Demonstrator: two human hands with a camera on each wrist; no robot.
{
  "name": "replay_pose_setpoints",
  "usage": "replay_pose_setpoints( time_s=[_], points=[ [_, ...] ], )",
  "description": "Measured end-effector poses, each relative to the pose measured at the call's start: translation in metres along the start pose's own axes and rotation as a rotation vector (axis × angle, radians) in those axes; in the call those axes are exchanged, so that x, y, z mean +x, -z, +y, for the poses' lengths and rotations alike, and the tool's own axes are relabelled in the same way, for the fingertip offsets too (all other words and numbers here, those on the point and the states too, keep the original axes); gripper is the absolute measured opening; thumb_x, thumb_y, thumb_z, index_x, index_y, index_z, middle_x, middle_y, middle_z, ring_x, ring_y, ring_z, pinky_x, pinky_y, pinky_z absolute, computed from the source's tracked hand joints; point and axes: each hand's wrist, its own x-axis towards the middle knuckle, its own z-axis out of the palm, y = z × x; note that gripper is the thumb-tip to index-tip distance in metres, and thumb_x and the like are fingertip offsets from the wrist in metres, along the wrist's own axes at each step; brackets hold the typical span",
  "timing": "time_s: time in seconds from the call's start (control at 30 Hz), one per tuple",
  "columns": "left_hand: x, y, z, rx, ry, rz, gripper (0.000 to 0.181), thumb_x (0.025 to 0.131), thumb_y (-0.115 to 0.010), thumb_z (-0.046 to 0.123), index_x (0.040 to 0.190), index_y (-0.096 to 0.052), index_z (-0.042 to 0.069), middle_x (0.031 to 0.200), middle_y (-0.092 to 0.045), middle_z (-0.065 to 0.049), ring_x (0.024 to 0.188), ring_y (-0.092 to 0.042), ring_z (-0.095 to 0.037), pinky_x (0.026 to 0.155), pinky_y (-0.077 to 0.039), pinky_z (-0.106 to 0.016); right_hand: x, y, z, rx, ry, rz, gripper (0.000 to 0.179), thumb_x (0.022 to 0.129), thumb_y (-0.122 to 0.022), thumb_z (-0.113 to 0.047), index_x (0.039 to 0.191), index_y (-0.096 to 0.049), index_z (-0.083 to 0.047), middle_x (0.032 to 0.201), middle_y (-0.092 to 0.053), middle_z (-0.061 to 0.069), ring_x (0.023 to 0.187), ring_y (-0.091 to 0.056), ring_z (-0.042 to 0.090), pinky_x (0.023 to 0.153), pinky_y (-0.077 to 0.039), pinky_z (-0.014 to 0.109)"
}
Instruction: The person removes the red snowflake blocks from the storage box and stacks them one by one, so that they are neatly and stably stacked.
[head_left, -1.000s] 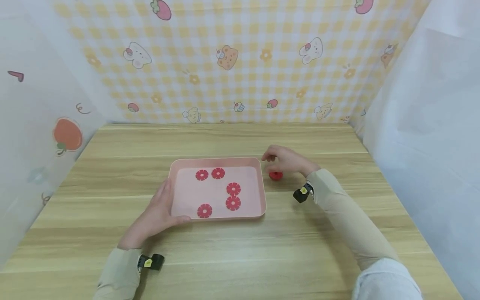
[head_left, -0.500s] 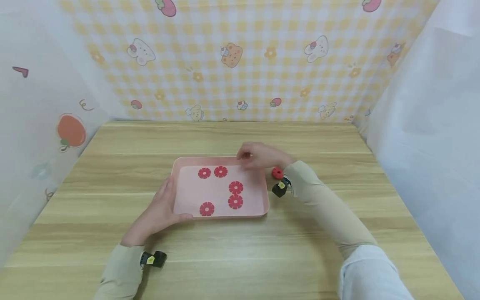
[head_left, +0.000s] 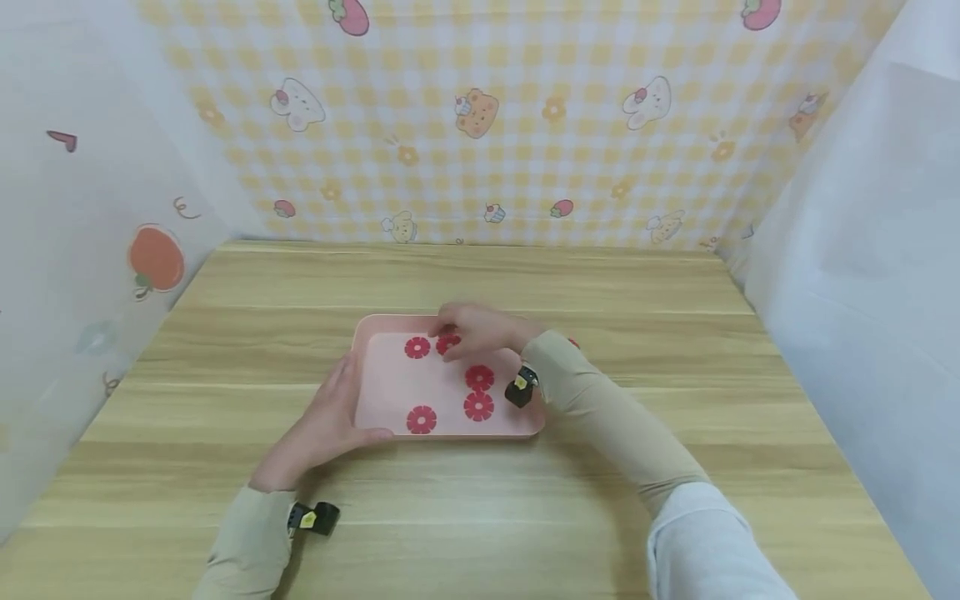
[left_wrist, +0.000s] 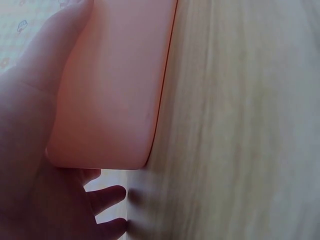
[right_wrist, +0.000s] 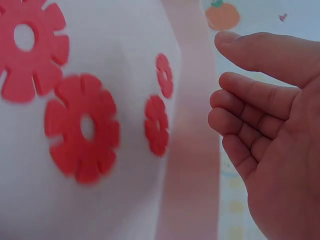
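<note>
A shallow pink tray lies on the table with several red flower-shaped notched discs in it. My left hand rests on its near left corner, thumb along the front wall and fingers beside the left wall. In the left wrist view the thumb lies straight against the tray wall. Over the tray's far side hovers my right hand, overlapping one disc in the head view. From the right wrist, its fingers look loosely bent, thumb apart, with nothing between them.
To the right of the tray, a red piece shows past my right sleeve, which mostly hides it. Wooden table surrounds the tray. A yellow checked cloth hangs behind, with white sheets at the sides.
My right hand has moved left, from the red piece beside the tray to over the tray's far side. The left hand stays at the tray's corner. The discs in the tray keep their places.
</note>
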Motion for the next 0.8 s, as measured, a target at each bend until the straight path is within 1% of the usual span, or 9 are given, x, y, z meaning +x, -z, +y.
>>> replay_pose_setpoints(
  time_s=[0.1,0.2,0.27,0.33,0.47,0.53,0.63,0.7,0.8],
  points=[
    [-0.001,0.001,0.002,-0.012,0.003,-0.003,0.136,0.064,-0.082,0.057,0.151,0.003,-0.004,0.157,-0.005,-0.026,0.141,-0.015,-0.047,0.109,-0.026,-0.062,0.005,-0.008,-0.003,0.040,-0.061,-0.038,0.042,0.085,-0.073,-0.021,0.124,-0.059,-0.014,0.116,-0.059,0.002,0.105,-0.053,0.018,0.091,-0.048,0.027],
    [-0.002,0.002,0.003,-0.022,0.012,-0.007,0.136,0.064,-0.081,0.058,0.151,0.003,-0.003,0.158,-0.004,-0.024,0.142,-0.014,-0.046,0.110,-0.026,-0.061,0.011,-0.015,-0.005,0.051,-0.071,-0.059,0.043,0.085,-0.072,-0.024,0.125,-0.058,-0.017,0.115,-0.059,-0.003,0.101,-0.053,0.014,0.088,-0.049,0.024],
    [-0.002,0.002,0.002,-0.023,0.012,-0.008,0.136,0.064,-0.080,0.059,0.151,0.004,-0.002,0.158,-0.003,-0.024,0.142,-0.014,-0.045,0.110,-0.025,-0.061,0.015,-0.018,-0.006,0.056,-0.053,-0.070,0.042,0.086,-0.070,-0.022,0.126,-0.058,-0.016,0.116,-0.059,-0.003,0.097,-0.055,0.014,0.086,-0.050,0.024],
    [-0.002,0.001,0.000,-0.018,0.015,-0.006,0.137,0.063,-0.080,0.061,0.151,0.005,-0.002,0.158,-0.002,-0.023,0.143,-0.013,-0.044,0.111,-0.024,-0.060,0.020,-0.022,-0.007,0.053,-0.017,-0.080,0.041,0.087,-0.068,-0.020,0.126,-0.058,-0.014,0.117,-0.060,-0.004,0.097,-0.055,0.012,0.087,-0.050,0.023],
    [-0.005,0.000,-0.005,-0.019,0.012,0.006,0.138,0.063,-0.079,0.062,0.151,0.006,-0.003,0.158,-0.001,-0.026,0.143,-0.012,-0.045,0.112,-0.021,-0.061,0.029,-0.030,-0.008,0.045,0.047,-0.090,0.038,0.087,-0.067,-0.016,0.125,-0.060,-0.011,0.118,-0.061,-0.004,0.101,-0.054,0.008,0.094,-0.048,0.020],
    [-0.006,0.000,-0.006,-0.021,0.010,0.014,0.138,0.063,-0.079,0.063,0.151,0.004,-0.002,0.158,-0.002,-0.026,0.143,-0.013,-0.045,0.113,-0.021,-0.061,0.031,-0.032,-0.007,0.036,0.075,-0.095,0.033,0.087,-0.066,-0.014,0.120,-0.062,-0.011,0.109,-0.062,-0.002,0.096,-0.054,0.008,0.090,-0.048,0.020],
    [-0.004,-0.001,-0.005,-0.026,-0.001,0.020,0.137,0.062,-0.079,0.064,0.152,0.003,0.000,0.159,-0.004,-0.023,0.143,-0.015,-0.042,0.113,-0.022,-0.059,0.031,-0.034,-0.005,0.018,0.083,-0.093,0.027,0.086,-0.065,-0.011,0.113,-0.064,-0.011,0.099,-0.061,-0.002,0.088,-0.053,0.009,0.084,-0.048,0.020],
    [-0.002,-0.001,-0.004,-0.025,-0.009,0.022,0.136,0.062,-0.078,0.065,0.152,0.002,0.001,0.159,-0.005,-0.021,0.143,-0.016,-0.041,0.113,-0.023,-0.058,0.030,-0.035,-0.005,-0.001,0.078,-0.090,0.024,0.086,-0.065,-0.010,0.109,-0.064,-0.012,0.096,-0.060,-0.003,0.086,-0.053,0.010,0.083,-0.048,0.020],
    [-0.004,0.002,-0.005,-0.021,0.001,0.031,0.135,0.063,-0.079,0.064,0.153,0.002,0.002,0.158,-0.006,-0.022,0.143,-0.016,-0.042,0.113,-0.023,-0.059,0.033,-0.035,-0.008,-0.010,0.079,-0.081,0.025,0.086,-0.067,-0.012,0.111,-0.064,-0.012,0.102,-0.062,-0.004,0.091,-0.055,0.010,0.089,-0.048,0.021]
  ],
)
